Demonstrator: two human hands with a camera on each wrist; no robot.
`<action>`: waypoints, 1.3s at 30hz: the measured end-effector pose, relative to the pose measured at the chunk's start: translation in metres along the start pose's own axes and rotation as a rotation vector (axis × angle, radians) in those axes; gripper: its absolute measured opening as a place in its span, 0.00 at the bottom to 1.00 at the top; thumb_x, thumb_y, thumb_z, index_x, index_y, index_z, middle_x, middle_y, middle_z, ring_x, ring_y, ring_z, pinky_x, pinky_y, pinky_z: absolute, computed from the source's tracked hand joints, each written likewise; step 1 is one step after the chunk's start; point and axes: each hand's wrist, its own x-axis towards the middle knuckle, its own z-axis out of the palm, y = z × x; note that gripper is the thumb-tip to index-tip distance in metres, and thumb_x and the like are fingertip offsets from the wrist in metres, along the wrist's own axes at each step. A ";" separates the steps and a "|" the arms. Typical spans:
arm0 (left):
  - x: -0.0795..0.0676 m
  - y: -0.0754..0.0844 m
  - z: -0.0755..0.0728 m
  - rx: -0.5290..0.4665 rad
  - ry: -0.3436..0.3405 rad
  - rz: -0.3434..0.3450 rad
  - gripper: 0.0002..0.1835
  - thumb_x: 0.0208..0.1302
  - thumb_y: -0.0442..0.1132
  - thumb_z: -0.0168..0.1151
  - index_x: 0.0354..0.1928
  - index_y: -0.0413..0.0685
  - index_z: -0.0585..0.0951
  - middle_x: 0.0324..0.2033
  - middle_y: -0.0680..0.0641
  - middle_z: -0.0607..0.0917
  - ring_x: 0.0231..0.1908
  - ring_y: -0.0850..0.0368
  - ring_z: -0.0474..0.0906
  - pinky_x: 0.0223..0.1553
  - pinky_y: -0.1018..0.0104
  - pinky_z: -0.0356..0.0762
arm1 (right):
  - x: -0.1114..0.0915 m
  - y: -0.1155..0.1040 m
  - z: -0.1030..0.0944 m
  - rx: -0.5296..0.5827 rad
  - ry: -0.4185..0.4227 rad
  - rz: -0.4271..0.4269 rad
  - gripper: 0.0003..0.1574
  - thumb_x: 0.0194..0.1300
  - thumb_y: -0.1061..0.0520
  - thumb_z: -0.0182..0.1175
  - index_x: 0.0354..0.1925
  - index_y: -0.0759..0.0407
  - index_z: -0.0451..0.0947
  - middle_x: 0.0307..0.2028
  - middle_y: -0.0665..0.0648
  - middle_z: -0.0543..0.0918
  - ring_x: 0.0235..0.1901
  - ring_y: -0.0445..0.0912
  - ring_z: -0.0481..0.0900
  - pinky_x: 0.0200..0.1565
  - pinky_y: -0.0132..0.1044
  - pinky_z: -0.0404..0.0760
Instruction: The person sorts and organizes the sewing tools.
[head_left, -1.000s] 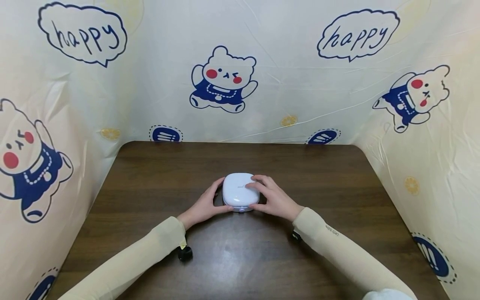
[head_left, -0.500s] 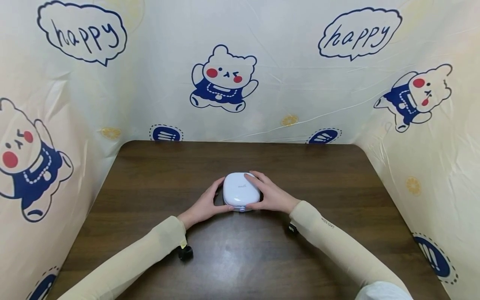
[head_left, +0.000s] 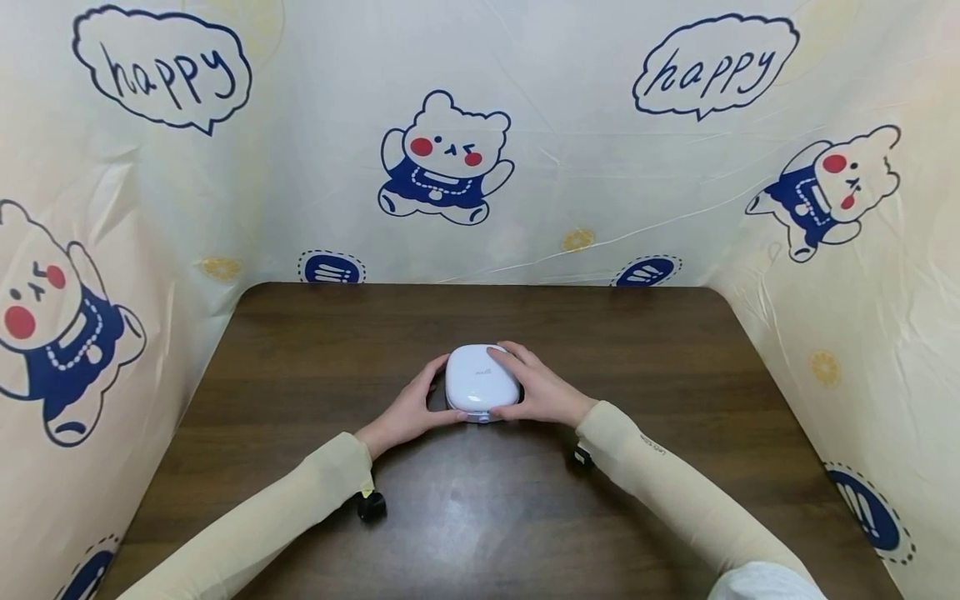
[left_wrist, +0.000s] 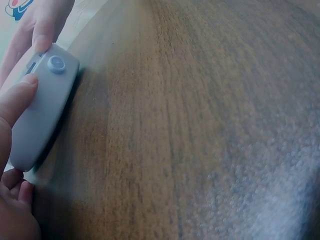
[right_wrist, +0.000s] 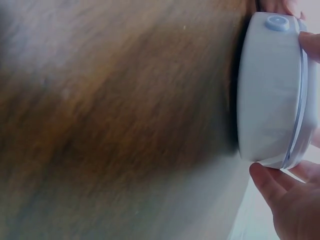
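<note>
A white, rounded-square case (head_left: 480, 379) with a glossy lid and small lettering on top stands on the brown table. Its round front button (left_wrist: 56, 64) and the lid seam (right_wrist: 300, 100) appear in the wrist views. On the left, my left hand (head_left: 407, 414) grips the side, thumb on the front edge and fingers around toward the back. My right hand (head_left: 553, 393) holds the opposite side, with its thumb at the front near the button and one finger across the lid's far right corner. The lid looks closed, and its inside is hidden.
The wooden table (head_left: 465, 517) stretches around the case on all sides. A pale cloth (head_left: 570, 158) printed with bears and lettering hangs along its back and both sides. A small black device (head_left: 371, 507) sits at the left cuff.
The right hand has shifted slightly inward, its fingers moving toward the lid's far right corner and its thumb nearer the button. The left hand and case have stayed almost in place.
</note>
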 end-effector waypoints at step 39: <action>-0.009 -0.002 -0.004 0.031 0.002 -0.005 0.59 0.60 0.55 0.78 0.83 0.45 0.51 0.80 0.41 0.57 0.77 0.45 0.58 0.73 0.48 0.65 | -0.023 0.007 0.003 0.191 0.129 0.090 0.45 0.77 0.38 0.58 0.82 0.49 0.56 0.82 0.55 0.51 0.80 0.53 0.51 0.75 0.60 0.59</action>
